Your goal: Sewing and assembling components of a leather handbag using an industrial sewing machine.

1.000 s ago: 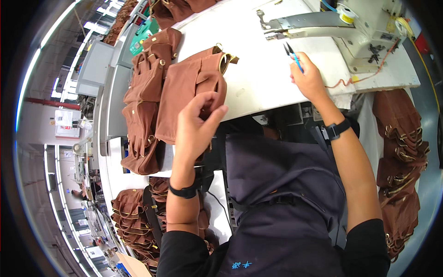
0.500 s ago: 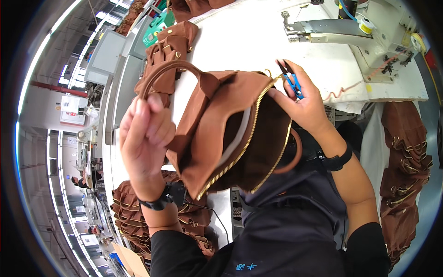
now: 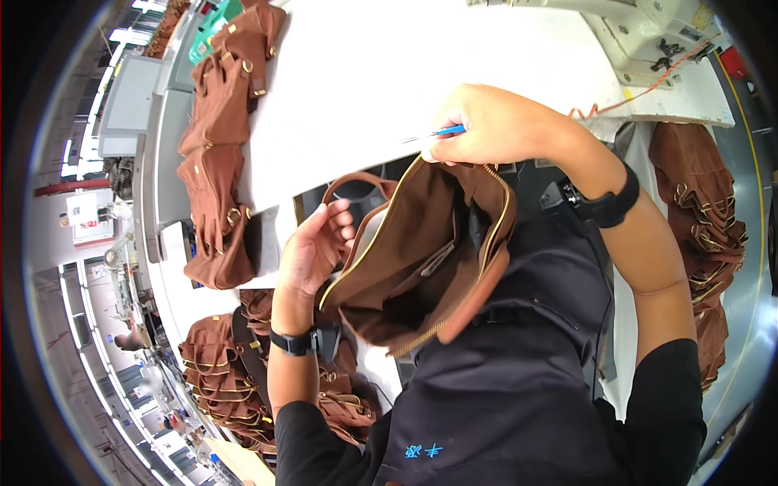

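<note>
Brown bag (image 3: 421,259), unzipped and gaping, is held up between the person's chest and the near edge of a white desk (image 3: 365,89). A cream sewing machine (image 3: 648,32) is seen at the far right end of the desk, with an orange coiled cord (image 3: 640,93) trailing from it. More brown bags are stacked on the desk's left end (image 3: 223,138), heaped in a low pile (image 3: 227,381) at the person's left, and hung in a row (image 3: 701,219) at the right. A long workshop aisle with ceiling lights is seen curving away at the left rim.

The left hand (image 3: 312,251) is raised beside the bag's left side, palm turned toward it, its fingers (image 3: 340,223) half curled and loosely spread near the curved handle (image 3: 356,182); whether they actually touch the bag cannot be told. A dark wristband (image 3: 293,342) is worn on that wrist. The right hand (image 3: 498,125) is bent over the bag's upper rim, its fingers closed on a small blue-handled tool (image 3: 442,131) and apparently pinching the zip edge (image 3: 494,174) as well. A black watch (image 3: 604,202) is worn on the right wrist.

The tool's tip is too small to be made out, and the bag's lower part is hidden against the dark apron (image 3: 502,389).
</note>
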`<state>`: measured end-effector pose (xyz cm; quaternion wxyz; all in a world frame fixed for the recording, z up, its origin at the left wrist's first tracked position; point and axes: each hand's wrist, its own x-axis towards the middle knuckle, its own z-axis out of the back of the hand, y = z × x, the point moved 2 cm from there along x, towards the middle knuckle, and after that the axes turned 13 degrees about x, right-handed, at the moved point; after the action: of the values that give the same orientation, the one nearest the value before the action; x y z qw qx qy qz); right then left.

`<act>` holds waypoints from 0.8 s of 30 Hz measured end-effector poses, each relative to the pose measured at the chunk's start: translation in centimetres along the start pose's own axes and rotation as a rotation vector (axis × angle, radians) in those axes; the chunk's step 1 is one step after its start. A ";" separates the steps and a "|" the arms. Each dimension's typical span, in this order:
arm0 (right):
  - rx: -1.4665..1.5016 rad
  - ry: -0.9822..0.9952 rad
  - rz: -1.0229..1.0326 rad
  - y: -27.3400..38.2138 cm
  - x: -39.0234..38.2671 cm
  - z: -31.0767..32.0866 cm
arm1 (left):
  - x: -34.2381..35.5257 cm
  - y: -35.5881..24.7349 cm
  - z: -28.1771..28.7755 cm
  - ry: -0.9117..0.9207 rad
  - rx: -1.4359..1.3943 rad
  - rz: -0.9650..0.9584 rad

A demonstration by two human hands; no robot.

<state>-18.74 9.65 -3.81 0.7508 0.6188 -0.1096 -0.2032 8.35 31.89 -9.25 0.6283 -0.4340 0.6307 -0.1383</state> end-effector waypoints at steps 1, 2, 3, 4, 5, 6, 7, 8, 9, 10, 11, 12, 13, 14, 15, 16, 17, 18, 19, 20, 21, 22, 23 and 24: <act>-0.006 -0.004 0.017 -0.9 0.4 -0.6 | 0.1 0.3 -0.1 0.060 0.168 -0.082; -0.038 -0.009 -0.050 -1.9 0.7 -1.1 | 0.1 0.2 0.0 -0.025 0.349 -0.074; -0.031 -0.003 -0.032 -2.5 0.7 -0.9 | -0.4 -0.2 -0.1 -0.031 0.502 -0.054; 0.000 -0.042 -0.025 -3.1 0.9 -1.2 | -0.9 -1.2 -0.3 -0.087 0.780 -0.129; -0.008 -0.028 -0.016 -3.5 1.0 -1.2 | -1.4 -2.6 -0.7 -0.067 0.954 -0.270; 0.001 -0.028 0.016 -3.6 0.9 -1.3 | -1.7 -4.0 -1.3 -0.042 1.128 -0.391; 0.018 -0.017 0.010 -3.8 0.9 -1.4 | -2.0 -5.3 -1.7 -0.121 1.208 -0.411; -0.033 -0.002 -0.034 -3.8 0.9 -1.3 | -2.2 -6.5 -2.1 -0.223 1.294 -0.402; -0.057 0.001 -0.032 -3.7 0.9 -1.3 | -2.2 -7.5 -3.2 -0.126 1.381 -0.642; -0.059 0.015 0.016 -3.4 0.9 -1.3 | -1.8 -8.1 -4.3 -0.054 1.465 -0.863; -0.167 0.043 0.063 -3.0 1.2 -1.3 | -0.9 -7.8 -5.4 0.016 1.422 -0.861; -0.151 0.057 -0.020 -3.0 1.1 -1.3 | 0.1 -7.4 -6.2 0.121 1.379 -0.744; -0.136 0.067 -0.102 -2.8 0.9 -1.0 | 1.3 -7.1 -6.9 0.225 1.332 -0.631; -0.126 0.041 -0.095 -2.7 0.5 -1.1 | 2.4 -6.9 -7.4 0.345 1.267 -0.548; -0.115 0.015 -0.088 -2.6 0.2 -1.1 | 3.6 -6.4 -7.9 0.396 1.143 -0.428; -0.110 -0.047 0.009 -2.5 -0.2 -1.5 | 4.3 -6.3 -8.0 0.435 1.090 -0.397; -0.104 -0.107 0.105 -2.4 -0.7 -1.9 | 4.9 -6.1 -7.9 0.458 1.042 -0.321; -0.204 -0.222 0.158 -2.5 -1.3 -2.3 | 5.4 -6.0 -7.7 0.442 1.017 -0.235; -0.305 -0.333 0.214 -2.5 -2.1 -3.0 | 5.7 -5.9 -7.6 0.447 0.962 -0.232; -0.312 -0.388 0.287 -2.7 -2.2 -3.7 | 5.8 -5.8 -7.4 0.463 0.915 -0.234; -0.323 -0.445 0.359 -2.8 -2.4 -4.4 | 6.0 -5.8 -7.3 0.448 0.889 -0.227; -0.337 -0.498 0.422 -2.9 -2.4 -5.0 | 6.1 -5.7 -7.1 0.433 0.865 -0.222; -0.352 -0.428 0.329 -3.0 -2.6 -5.2 | 6.3 -5.6 -7.1 0.462 0.822 -0.172; -0.368 -0.354 0.230 -3.2 -2.6 -5.4 | 6.4 -5.5 -7.1 0.492 0.780 -0.148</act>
<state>-19.40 15.08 -7.88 0.8378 0.4104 -0.2700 -0.2382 4.96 21.43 -8.35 0.5647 -0.1635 0.6294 -0.5082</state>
